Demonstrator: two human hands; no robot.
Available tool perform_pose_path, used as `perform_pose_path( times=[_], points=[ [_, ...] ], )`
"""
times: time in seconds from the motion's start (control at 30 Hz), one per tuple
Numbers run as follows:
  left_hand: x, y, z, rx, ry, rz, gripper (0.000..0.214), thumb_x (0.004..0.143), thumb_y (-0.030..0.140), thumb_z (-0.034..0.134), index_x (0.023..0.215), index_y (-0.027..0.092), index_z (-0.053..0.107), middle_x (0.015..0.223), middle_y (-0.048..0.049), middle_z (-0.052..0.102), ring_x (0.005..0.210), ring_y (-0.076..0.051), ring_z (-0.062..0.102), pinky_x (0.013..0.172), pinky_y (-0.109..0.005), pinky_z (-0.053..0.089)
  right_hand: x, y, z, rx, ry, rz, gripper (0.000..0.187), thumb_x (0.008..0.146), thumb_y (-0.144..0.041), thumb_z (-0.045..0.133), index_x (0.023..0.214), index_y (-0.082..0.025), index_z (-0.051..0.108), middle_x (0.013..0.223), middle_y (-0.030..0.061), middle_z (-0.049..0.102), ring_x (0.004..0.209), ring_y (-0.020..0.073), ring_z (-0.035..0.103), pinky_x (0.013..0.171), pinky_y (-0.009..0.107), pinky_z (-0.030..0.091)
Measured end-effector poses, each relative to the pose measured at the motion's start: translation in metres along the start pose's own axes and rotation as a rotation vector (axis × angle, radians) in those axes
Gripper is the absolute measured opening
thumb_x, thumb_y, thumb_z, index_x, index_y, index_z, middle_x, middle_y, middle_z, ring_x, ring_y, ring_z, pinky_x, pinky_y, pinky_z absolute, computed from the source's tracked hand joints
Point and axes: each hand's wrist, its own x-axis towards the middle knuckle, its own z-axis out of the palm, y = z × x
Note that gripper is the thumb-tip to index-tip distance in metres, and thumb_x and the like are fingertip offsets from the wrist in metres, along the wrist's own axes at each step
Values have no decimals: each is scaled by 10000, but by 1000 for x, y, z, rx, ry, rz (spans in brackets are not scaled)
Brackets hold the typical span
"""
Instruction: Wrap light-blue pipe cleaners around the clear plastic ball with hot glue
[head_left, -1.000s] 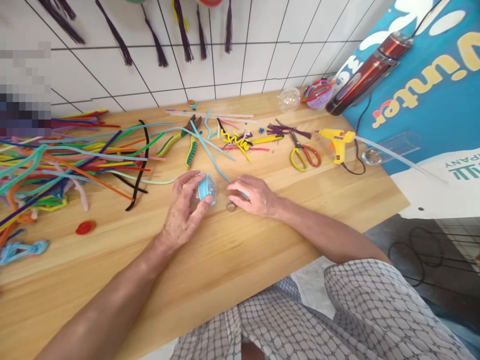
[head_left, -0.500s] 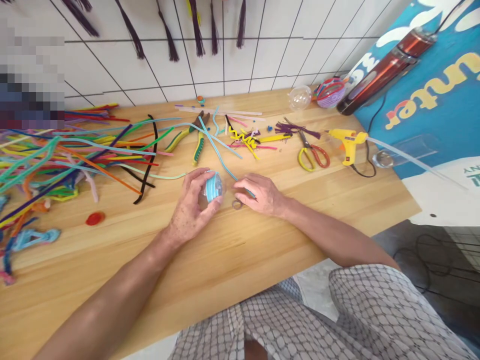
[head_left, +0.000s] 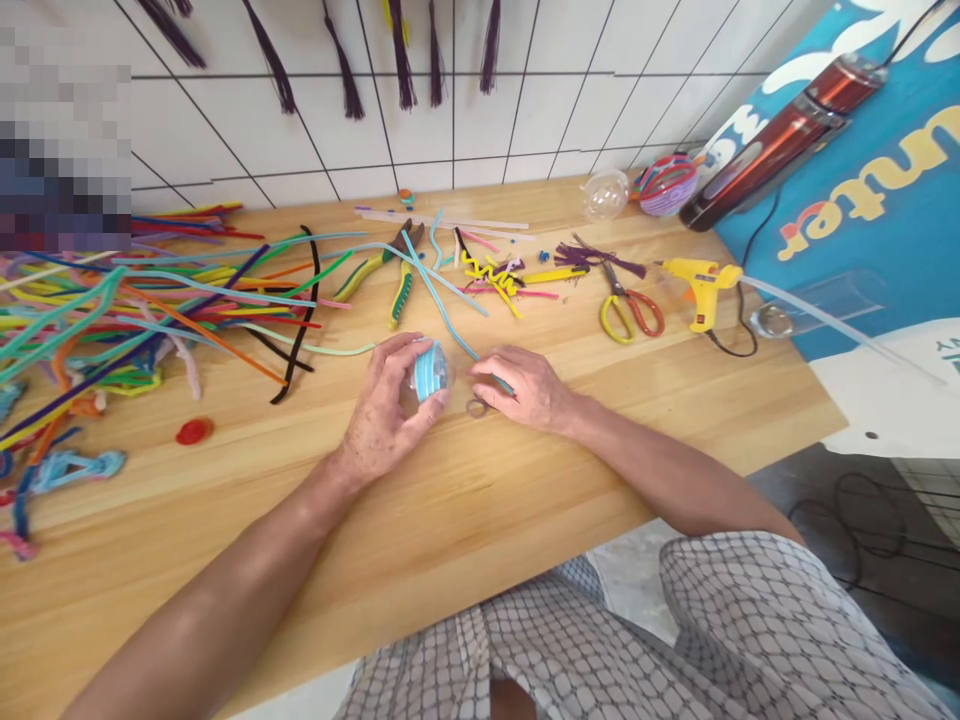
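Observation:
Around a clear plastic ball (head_left: 431, 371) banded with light blue pipe cleaner, my left hand (head_left: 382, 415) is closed, fingers over its top and thumb along its near side. My right hand (head_left: 529, 390) lies just right of the ball, curled over a blue pipe cleaner (head_left: 452, 325) that runs back across the table. Its fingertips hide part of the strand, and I cannot tell whether it joins the band on the ball. A small dark ring (head_left: 476, 408) rests on the wood between the two hands.
Colourful pipe cleaners (head_left: 172, 300) heap at left, beside a red disc (head_left: 194, 431). Behind my hands lie pliers (head_left: 401, 295) and yellow coiled pieces (head_left: 491, 272). Scissors (head_left: 630, 310), a yellow glue gun (head_left: 703, 290) and another clear ball (head_left: 605, 194) are to the right.
The whole view has shifted slightly. Both hands keep nearly the same pose, left on the ball and right at the blue pipe cleaner.

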Motion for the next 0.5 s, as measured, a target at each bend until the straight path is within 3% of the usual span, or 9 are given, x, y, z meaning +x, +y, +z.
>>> perform_pose_path(
  times=[0.33, 0.5],
  points=[
    [0, 0, 0, 1, -12, -1, 543, 1091, 459, 700, 1585, 344, 505, 1505, -160, 615, 1453, -339, 614, 1207, -630, 587, -2, 1, 1, 27, -68, 98, 109, 1071, -261, 678, 1168, -247, 726, 1063, 85, 828, 995, 256, 765, 926, 403, 613],
    [1, 0, -1, 10, -16, 7, 555, 1094, 453, 697, 1595, 323, 496, 1509, -167, 607, 1457, -342, 608, 1202, -631, 586, 0, 0, 0, 12, -27, 32, 108, 1083, -259, 672, 1173, -227, 723, 1036, 86, 828, 974, 251, 769, 907, 387, 612]
  ],
)
